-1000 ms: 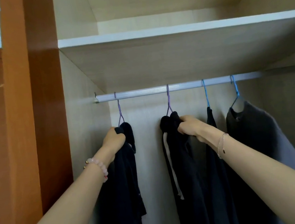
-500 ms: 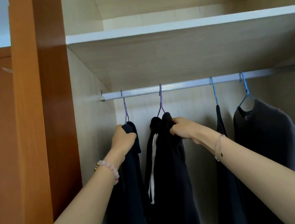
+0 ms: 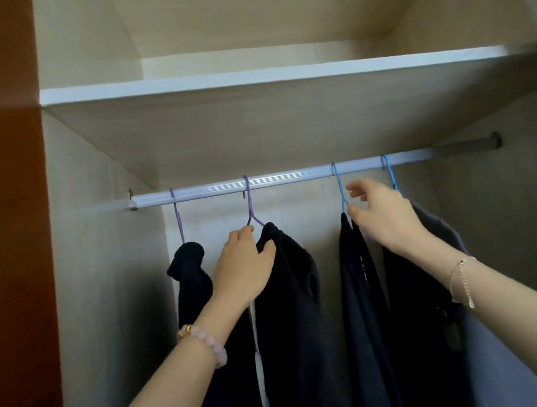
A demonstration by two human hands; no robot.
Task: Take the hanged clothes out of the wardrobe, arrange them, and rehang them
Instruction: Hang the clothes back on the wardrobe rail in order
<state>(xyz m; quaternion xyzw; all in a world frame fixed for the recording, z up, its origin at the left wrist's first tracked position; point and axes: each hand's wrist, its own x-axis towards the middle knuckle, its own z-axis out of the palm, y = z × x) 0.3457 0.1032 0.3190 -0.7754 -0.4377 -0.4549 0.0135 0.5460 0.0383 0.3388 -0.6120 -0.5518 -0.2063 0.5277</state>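
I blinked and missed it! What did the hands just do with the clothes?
The left hand let go of the leftmost dark garment and moved right to hold the top of the second dark garment. The right hand slid that one a little left, released it, then moved right; its fingers are now open by the blue hanger. All the clothes still hang on the rod.

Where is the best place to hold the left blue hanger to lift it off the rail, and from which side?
Pinch the blue hanger at its bare wire neck, between the hook and the dark garment, coming from the right, where the right hand hovers open. The garment hides the shoulders, and the hook sits over the rail, so probably lift up.
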